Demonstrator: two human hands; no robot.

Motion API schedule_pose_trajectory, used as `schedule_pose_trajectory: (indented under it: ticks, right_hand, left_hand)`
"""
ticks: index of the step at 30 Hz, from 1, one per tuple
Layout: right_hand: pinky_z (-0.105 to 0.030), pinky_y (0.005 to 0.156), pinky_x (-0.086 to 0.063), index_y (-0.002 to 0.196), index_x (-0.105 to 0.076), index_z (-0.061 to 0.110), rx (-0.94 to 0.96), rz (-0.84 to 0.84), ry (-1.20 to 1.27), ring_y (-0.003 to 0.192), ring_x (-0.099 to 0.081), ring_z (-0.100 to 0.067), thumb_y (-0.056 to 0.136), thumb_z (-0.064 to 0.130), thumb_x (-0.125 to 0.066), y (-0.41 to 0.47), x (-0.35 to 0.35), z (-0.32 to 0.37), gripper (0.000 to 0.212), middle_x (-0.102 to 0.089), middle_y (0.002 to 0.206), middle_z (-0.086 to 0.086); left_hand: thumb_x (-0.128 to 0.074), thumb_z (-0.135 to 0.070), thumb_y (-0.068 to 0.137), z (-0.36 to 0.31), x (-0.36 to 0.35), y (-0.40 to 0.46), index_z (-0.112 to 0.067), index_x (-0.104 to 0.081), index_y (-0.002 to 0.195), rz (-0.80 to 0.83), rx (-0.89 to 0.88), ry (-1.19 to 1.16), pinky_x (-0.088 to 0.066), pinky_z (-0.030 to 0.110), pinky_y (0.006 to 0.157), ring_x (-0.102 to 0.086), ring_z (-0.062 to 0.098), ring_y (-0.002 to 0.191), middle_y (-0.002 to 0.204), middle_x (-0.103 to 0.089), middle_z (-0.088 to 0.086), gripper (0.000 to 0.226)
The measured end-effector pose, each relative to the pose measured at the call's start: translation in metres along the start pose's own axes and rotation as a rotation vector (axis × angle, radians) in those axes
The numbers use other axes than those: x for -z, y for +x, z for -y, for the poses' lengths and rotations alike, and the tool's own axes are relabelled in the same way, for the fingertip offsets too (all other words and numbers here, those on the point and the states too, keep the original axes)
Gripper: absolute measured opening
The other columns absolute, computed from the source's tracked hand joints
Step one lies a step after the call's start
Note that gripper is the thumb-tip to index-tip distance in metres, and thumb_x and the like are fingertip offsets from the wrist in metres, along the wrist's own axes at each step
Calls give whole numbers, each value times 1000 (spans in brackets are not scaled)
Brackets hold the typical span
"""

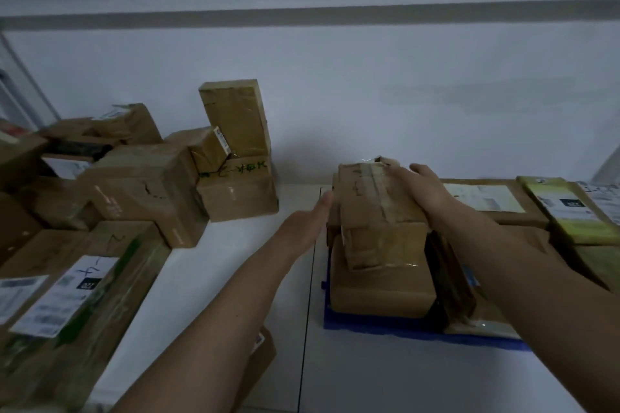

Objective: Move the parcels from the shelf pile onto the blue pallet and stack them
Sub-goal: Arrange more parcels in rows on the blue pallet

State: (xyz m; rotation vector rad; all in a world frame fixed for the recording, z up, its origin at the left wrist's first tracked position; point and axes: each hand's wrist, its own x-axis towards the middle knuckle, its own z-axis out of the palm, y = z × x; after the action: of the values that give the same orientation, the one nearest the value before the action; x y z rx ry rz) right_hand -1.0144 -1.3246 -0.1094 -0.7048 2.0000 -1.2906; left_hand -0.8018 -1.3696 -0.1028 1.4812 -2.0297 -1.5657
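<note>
A small taped brown parcel (pixel 375 211) lies on top of a larger brown box (pixel 379 292) on the blue pallet (pixel 369 325). My right hand (pixel 422 188) rests flat on the parcel's top right side, fingers straight. To the parcel's left, my left hand (pixel 310 221) has straight fingers, and its fingertips touch the parcel's left edge. The pile of brown parcels (pixel 144 191) fills the left side. A tall box (pixel 235 117) stands upright at the back of that pile.
More flat parcels with white labels (pixel 483 199) and a yellow-green package (pixel 567 211) lie on the right part of the pallet. A long labelled box (pixel 67 298) sits at the near left. White floor runs between the pile and the pallet; a pale wall stands behind.
</note>
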Motion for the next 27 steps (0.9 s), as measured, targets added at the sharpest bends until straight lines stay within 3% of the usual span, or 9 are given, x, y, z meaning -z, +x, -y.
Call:
schedule_pose_trajectory:
  ticks: [2, 5, 8, 12, 17, 19, 22, 27]
  right_hand:
    - [-37, 84, -53, 125, -56, 11, -152, 73, 168, 100, -64, -27, 81, 54, -62, -8, -1, -6, 61, -64, 120, -11]
    - [-40, 83, -55, 99, -67, 13, -253, 165, 354, 84, -69, -26, 84, 50, -63, -15, -3, -6, 41, -73, 91, -11]
    - [-41, 83, -56, 102, -68, 13, -276, 212, 441, 89, -69, -29, 79, 56, -64, -9, -5, 7, 49, -73, 96, -13]
    - [-42, 83, -56, 111, -68, 14, -190, 219, 493, 96, -69, -30, 84, 56, -58, 10, -18, 28, 51, -72, 104, -13]
    - [-44, 87, -55, 114, -67, 13, -201, 226, 447, 100, -68, -30, 88, 53, -54, 31, -31, 28, 49, -71, 109, -13]
    - [-43, 84, -56, 114, -65, 12, -225, 218, 405, 98, -68, -29, 88, 49, -57, 33, -31, 28, 46, -71, 108, -13]
    - [-40, 80, -56, 115, -63, 11, -238, 208, 371, 96, -68, -28, 90, 39, -57, 35, -28, 25, 38, -70, 109, -13]
    - [-40, 75, -56, 122, -52, 14, -197, 163, 292, 94, -64, -26, 100, 17, -41, 35, -29, 20, 25, -64, 111, -13]
  left_hand:
    - [-19, -67, 92, -5, -5, 1, -20, -35, 147, 95, -70, -89, -22, 33, 112, -35, 19, 138, 152, -36, 3, 74]
    - [-14, -56, 98, -16, -16, 0, -24, -29, 149, 258, -179, -205, -24, 18, 100, -38, 3, 122, 150, -37, -3, 62]
    - [-12, -51, 100, -28, -13, 15, -24, -26, 149, 263, -259, -242, -25, 15, 90, -37, 1, 111, 146, -39, -4, 57]
    - [-18, -60, 97, -33, -1, 49, -28, -23, 151, 203, -242, -320, -23, 26, 97, -34, 11, 133, 154, -30, -2, 62]
    - [-22, -66, 94, -23, -2, 79, -29, -34, 145, 205, -190, -398, -36, 32, 95, -47, 13, 113, 138, -47, -4, 64]
    - [-23, -67, 93, -22, -5, 85, -29, -35, 144, 227, -149, -419, -39, 33, 94, -50, 14, 110, 131, -50, -4, 65]
    - [-27, -65, 94, -19, -10, 94, -27, -37, 144, 239, -106, -420, -43, 33, 93, -52, 17, 115, 138, -51, 0, 64]
    - [-32, -57, 97, -15, -13, 101, -21, -35, 146, 205, -50, -352, -44, 29, 80, -52, 20, 114, 139, -51, 6, 61]
